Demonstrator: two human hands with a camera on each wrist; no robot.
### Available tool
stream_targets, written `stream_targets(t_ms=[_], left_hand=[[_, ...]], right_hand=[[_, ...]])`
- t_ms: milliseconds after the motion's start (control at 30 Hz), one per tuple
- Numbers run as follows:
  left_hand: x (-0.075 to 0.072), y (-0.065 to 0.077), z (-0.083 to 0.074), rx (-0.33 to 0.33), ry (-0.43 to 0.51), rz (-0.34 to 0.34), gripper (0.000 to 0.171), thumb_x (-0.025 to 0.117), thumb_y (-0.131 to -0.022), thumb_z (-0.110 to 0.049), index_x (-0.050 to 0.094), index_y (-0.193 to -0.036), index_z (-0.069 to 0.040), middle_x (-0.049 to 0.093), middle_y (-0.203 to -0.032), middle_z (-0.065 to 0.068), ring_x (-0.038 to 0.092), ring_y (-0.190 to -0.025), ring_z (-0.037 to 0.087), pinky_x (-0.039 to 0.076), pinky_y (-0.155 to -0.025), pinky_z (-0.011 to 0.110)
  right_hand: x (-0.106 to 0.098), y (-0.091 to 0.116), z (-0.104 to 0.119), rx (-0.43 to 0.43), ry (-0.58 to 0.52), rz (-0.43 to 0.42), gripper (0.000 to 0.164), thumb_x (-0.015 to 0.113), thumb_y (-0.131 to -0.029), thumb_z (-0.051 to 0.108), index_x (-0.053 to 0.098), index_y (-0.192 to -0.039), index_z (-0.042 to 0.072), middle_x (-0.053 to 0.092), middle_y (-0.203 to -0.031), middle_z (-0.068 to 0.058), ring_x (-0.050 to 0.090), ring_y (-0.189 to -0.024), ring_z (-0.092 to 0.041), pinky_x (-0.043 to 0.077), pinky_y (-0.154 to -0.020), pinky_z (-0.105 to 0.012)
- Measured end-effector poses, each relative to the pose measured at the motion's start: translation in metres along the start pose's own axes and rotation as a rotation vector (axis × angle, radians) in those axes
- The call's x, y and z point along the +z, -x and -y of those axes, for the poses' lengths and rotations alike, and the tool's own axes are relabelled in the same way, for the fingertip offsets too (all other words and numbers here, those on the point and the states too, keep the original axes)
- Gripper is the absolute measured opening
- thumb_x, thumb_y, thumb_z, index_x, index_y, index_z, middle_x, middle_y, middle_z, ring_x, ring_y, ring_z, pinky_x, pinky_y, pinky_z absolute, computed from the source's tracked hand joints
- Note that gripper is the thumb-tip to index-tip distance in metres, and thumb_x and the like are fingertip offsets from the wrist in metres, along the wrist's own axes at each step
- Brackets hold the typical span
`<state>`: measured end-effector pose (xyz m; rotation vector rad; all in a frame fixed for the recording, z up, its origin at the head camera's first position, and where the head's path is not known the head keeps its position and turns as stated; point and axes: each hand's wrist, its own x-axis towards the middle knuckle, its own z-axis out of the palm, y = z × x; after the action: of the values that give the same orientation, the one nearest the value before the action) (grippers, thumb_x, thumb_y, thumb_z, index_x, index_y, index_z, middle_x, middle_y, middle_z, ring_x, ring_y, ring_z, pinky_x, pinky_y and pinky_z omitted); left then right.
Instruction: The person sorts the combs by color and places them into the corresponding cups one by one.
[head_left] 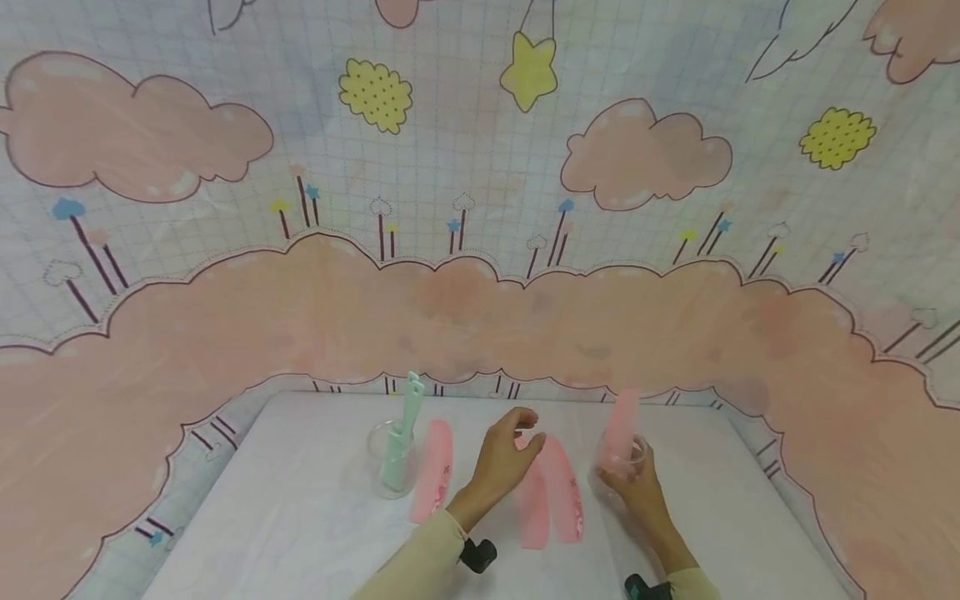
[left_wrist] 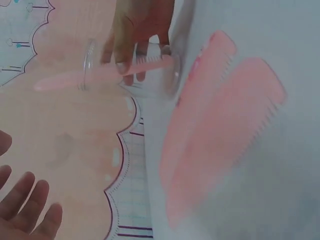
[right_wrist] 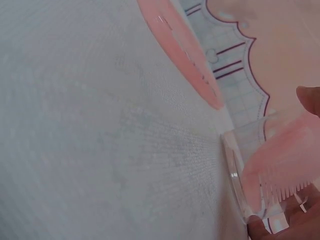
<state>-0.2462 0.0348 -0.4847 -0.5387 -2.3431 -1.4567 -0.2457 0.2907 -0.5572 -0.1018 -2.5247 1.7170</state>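
Observation:
My right hand (head_left: 639,483) grips a clear cup (right_wrist: 232,172) with a pink comb (head_left: 621,425) standing in it, teeth partly visible through the wall in the right wrist view. The cup's base is at the white tabletop. My left hand (head_left: 504,454) is held over the table, empty, with fingers loosely bent and apart. Below and beside it, two pink combs (head_left: 534,512) (head_left: 564,492) lie side by side, the nearer one's top partly hidden by the hand. A third pink comb (head_left: 432,471) lies left of my left hand.
Farther left a second clear cup (head_left: 375,446) holds a mint-green handled piece (head_left: 405,425) leaning against its rim. The white tabletop (head_left: 300,517) ends at a back edge, against a cloth (head_left: 450,325) patterned with clouds.

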Motion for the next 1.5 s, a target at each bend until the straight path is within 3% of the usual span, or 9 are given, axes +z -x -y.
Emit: stream_targets(t_ms=[233, 500, 733, 833, 1033, 1267, 1500], left_hand=[[-0.014, 0.015, 0.016, -0.082, -0.017, -0.006, 0.032, 0.064, -0.093, -0.022, 0.059, -0.122, -0.012, 0.066, -0.124, 0.009, 0.061, -0.119, 0.026, 0.049, -0.100, 0.048], [-0.028, 0.032, 0.028, -0.160, -0.041, -0.031, 0.035, 0.066, -0.091, -0.022, 0.059, -0.125, -0.014, 0.065, -0.128, 0.008, 0.060, -0.122, 0.029, 0.049, -0.100, 0.050], [-0.041, 0.044, 0.040, -0.231, -0.091, -0.031, 0.045, 0.067, -0.090, -0.024, 0.056, -0.132, -0.011, 0.063, -0.134, 0.008, 0.055, -0.129, 0.031, 0.044, -0.106, 0.052], [-0.045, 0.049, 0.046, -0.268, -0.118, -0.035, 0.047, 0.067, -0.091, -0.025, 0.055, -0.134, -0.012, 0.061, -0.137, 0.011, 0.053, -0.131, 0.033, 0.043, -0.107, 0.053], [-0.052, 0.055, 0.056, -0.327, -0.147, -0.056, 0.049, 0.067, -0.091, -0.024, 0.052, -0.135, -0.009, 0.058, -0.139, 0.018, 0.053, -0.130, 0.039, 0.042, -0.106, 0.056], [-0.056, 0.065, 0.067, -0.333, -0.180, -0.061, 0.053, 0.069, -0.088, -0.019, 0.051, -0.134, -0.002, 0.058, -0.133, 0.025, 0.056, -0.123, 0.044, 0.046, -0.100, 0.057], [-0.055, 0.070, 0.076, -0.331, -0.216, -0.041, 0.055, 0.072, -0.084, -0.019, 0.051, -0.132, 0.001, 0.061, -0.130, 0.027, 0.058, -0.121, 0.043, 0.047, -0.100, 0.055]], right_hand=[[-0.001, 0.001, 0.001, -0.011, 0.013, -0.010, 0.093, 0.075, -0.086, 0.023, 0.012, -0.153, 0.011, 0.035, -0.143, -0.023, 0.046, -0.124, -0.039, 0.051, -0.077, -0.021], [-0.001, 0.000, 0.000, 0.014, -0.002, 0.003, 0.093, 0.075, -0.085, 0.024, 0.012, -0.153, 0.014, 0.034, -0.144, -0.022, 0.044, -0.128, -0.039, 0.049, -0.079, -0.020], [-0.002, 0.002, 0.000, 0.031, 0.022, 0.015, 0.096, 0.075, -0.086, 0.029, 0.010, -0.154, 0.015, 0.033, -0.147, -0.023, 0.042, -0.132, -0.041, 0.049, -0.096, -0.042], [-0.001, 0.002, 0.000, 0.030, 0.027, 0.015, 0.096, 0.076, -0.086, 0.029, 0.010, -0.154, 0.015, 0.033, -0.146, -0.022, 0.042, -0.131, -0.040, 0.048, -0.097, -0.044], [-0.002, 0.002, -0.001, 0.018, 0.020, 0.020, 0.096, 0.076, -0.086, 0.028, 0.010, -0.155, 0.015, 0.032, -0.147, -0.022, 0.042, -0.130, -0.040, 0.050, -0.087, -0.031], [-0.001, 0.003, -0.002, 0.006, 0.008, 0.015, 0.096, 0.076, -0.086, 0.028, 0.010, -0.155, 0.016, 0.033, -0.147, -0.022, 0.043, -0.130, -0.040, 0.050, -0.088, -0.031], [-0.001, 0.001, -0.003, 0.020, 0.001, 0.013, 0.096, 0.076, -0.085, 0.027, 0.011, -0.154, 0.017, 0.033, -0.145, -0.021, 0.044, -0.127, -0.038, 0.050, -0.080, -0.024]])
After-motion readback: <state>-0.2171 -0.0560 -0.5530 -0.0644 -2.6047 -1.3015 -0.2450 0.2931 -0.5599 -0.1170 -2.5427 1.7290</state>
